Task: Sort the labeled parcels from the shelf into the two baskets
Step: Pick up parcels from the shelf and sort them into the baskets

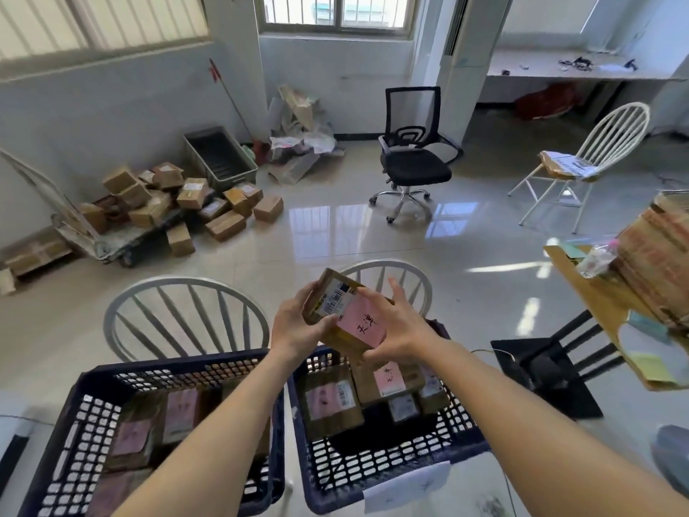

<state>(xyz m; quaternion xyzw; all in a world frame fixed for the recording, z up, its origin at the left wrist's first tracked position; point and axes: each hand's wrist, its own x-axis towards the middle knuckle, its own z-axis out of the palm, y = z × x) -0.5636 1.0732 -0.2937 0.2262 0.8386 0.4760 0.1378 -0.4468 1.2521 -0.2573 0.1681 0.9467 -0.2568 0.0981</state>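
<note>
Glossy pale floor tiles (335,233) stretch across a bright room toward barred windows. Both hands meet at the middle of the view around 1 cardboard parcel (345,319) bearing a barcode sticker and a pink label with handwritten characters. The left hand (298,322) has its grip curled round the parcel's left edge; the right hand (391,326) cups the right side, thumb under the lower corner, fingers loosely spread along the far edge. Directly below this grip sits the right basket (373,468), dark blue plastic mesh, holding several pink-labelled parcels. Below and left of the grip is the left basket (74,423), also holding labelled parcels. Behind the baskets stand 2 white chair backs. Far left of the grip, loose cardboard boxes (175,203) are heaped on the floor.
</note>
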